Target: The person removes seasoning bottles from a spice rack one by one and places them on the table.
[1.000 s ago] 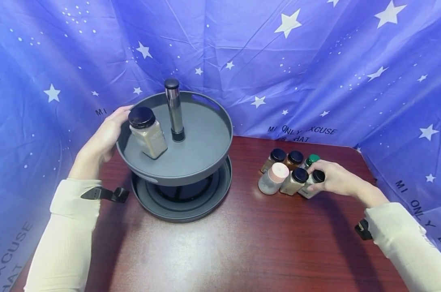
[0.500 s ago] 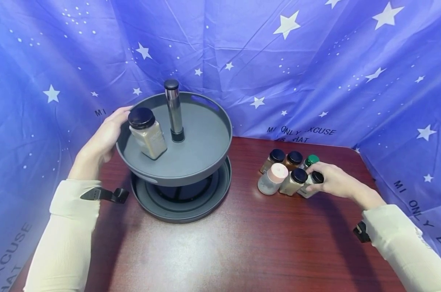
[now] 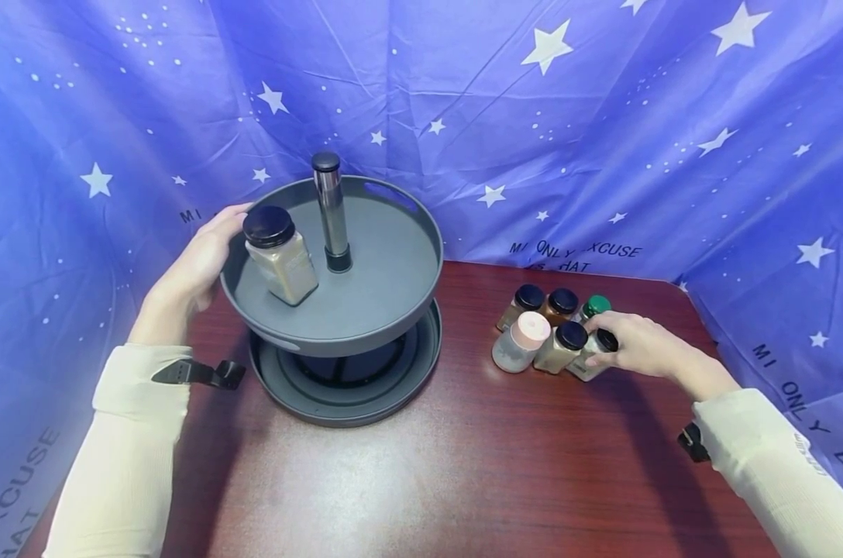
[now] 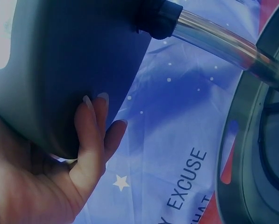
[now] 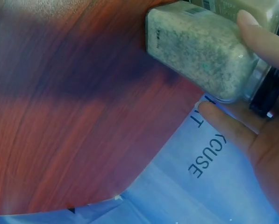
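Note:
A grey two-tier turntable tray [image 3: 387,298] stands on the left of the table. My left hand [image 3: 201,260] grips its upper tier at the left rim. In the left wrist view, fingers [image 4: 90,140] bend against the tier's underside. On that tier a square jar with a black lid [image 3: 285,267] stands upright beside the metal post [image 3: 333,217]. At the right, my right hand [image 3: 638,345] pinches a black-lidded spice jar [image 3: 586,364] near its top. Pale, speckled contents show through this clear jar [image 5: 200,51] in the right wrist view.
Left of the held jar are another black-lidded jar [image 3: 559,353] and a pink-topped shaker [image 3: 519,349]. Behind them stand two dark-lidded jars [image 3: 515,310] [image 3: 559,306] and a green-lidded jar [image 3: 595,307]. A blue star-printed curtain [image 3: 491,139] hangs around the table [image 3: 477,449].
Hardly anything differs. Both hands keep their places on the tray and the jar; the whole head view has shifted very slightly.

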Motion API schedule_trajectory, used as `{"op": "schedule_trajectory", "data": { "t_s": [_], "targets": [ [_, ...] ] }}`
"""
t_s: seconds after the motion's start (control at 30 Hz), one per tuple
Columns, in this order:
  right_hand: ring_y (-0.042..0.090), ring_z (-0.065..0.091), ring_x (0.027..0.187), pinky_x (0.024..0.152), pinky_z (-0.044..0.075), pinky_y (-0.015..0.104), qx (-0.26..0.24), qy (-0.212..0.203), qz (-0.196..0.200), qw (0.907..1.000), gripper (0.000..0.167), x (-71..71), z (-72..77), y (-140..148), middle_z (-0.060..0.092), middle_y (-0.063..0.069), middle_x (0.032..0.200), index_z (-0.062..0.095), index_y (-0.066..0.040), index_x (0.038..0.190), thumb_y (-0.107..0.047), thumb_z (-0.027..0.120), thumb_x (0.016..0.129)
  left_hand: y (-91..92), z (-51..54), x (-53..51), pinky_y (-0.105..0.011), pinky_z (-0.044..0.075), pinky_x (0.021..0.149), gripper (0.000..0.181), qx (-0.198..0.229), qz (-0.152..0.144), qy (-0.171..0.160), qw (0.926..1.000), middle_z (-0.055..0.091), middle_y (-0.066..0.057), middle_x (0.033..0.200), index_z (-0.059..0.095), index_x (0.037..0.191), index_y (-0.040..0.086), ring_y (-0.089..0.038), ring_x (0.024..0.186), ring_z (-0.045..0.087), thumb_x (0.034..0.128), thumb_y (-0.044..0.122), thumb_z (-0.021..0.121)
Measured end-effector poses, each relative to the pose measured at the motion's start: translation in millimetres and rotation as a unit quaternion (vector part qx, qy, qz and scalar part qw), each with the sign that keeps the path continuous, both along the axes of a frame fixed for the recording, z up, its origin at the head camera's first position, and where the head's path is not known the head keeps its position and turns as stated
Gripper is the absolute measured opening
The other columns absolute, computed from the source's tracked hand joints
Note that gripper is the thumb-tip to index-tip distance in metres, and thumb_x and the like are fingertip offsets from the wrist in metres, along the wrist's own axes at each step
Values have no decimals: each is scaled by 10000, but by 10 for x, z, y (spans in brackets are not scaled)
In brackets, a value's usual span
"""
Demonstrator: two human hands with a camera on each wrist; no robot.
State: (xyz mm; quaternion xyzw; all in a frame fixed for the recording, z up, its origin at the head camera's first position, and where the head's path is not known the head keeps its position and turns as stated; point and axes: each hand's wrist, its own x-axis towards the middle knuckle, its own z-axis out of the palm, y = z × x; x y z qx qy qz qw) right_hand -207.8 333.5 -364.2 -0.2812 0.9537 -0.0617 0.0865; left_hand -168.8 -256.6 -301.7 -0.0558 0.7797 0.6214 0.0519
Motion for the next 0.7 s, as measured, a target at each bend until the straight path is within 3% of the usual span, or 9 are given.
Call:
{"op": "schedule_trajectory", "data": {
  "t_s": [0.13, 0.3, 0.5, 0.7],
  "targets": [
    [196, 614, 874, 696, 482, 397, 81, -35, 32, 10000, 440, 1, 70, -12, 690, 47, 1037, 671, -160, 1074, -334, 869, 722, -4, 5, -2, -509, 143, 1232, 477, -1, -23, -38, 10000, 244, 36, 1594, 352, 1502, 283, -189, 1478, 186, 1066, 459, 270],
    [195, 637, 892, 717, 491, 386, 109, -156, 33, 9998, 490, 2, 295, -15, 712, 50, 1071, 684, -168, 1120, -351, 874, 708, -15, -7, -9, -502, 172, 1225, 476, -21, -56, -66, 10000, 249, 39, 1592, 347, 1504, 293, -190, 1471, 206, 1067, 460, 257],
    [267, 697, 967, 845, 543, 510, 4, -490, -87, 9988, 531, -50, 594, -52, 735, 63, 1083, 654, -109, 1182, -385, 835, 766, -24, -26, -12, -419, 265, 1165, 433, 66, -61, -84, 9999, 287, 79, 1547, 382, 1459, 342, -127, 1414, 268, 1064, 474, 267],
    [343, 669, 1058, 875, 523, 562, 86, -458, -234, 9986, 530, -98, 790, -118, 711, 123, 1135, 629, -135, 1216, -424, 800, 805, -19, -30, -20, -305, 332, 1053, 421, 76, -65, -35, 9999, 301, 74, 1537, 397, 1443, 351, -102, 1369, 312, 1062, 480, 272]
  ]
}}
